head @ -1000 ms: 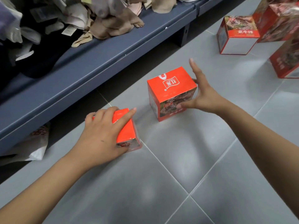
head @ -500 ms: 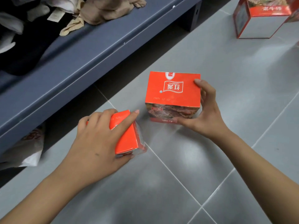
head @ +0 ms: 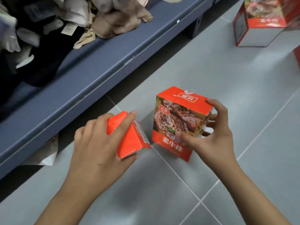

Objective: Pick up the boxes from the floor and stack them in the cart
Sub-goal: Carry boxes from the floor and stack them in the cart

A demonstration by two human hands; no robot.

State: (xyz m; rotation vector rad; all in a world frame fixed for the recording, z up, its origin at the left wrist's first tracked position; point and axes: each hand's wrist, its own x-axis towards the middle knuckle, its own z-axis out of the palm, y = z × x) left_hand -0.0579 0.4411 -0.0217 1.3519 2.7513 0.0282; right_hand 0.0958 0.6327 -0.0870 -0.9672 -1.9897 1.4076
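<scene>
Early stage: no cart in view, nothing stacked as far as shown.

Left hand (head: 97, 143) curls over small orange box (head: 129, 140). Box tilted low over floor (head: 243, 95), long axis roughly near-to-far.

Right hand (head: 214, 137) grips larger box (head: 177, 117), thumb on picture face, fingers round right side. Box tipped, picture face toward camera, logo face up. Near-cubic, no clear long axis; floor contact unclear.

Third box (head: 256, 30) stands on floor, well apart, not yet collected.
</scene>
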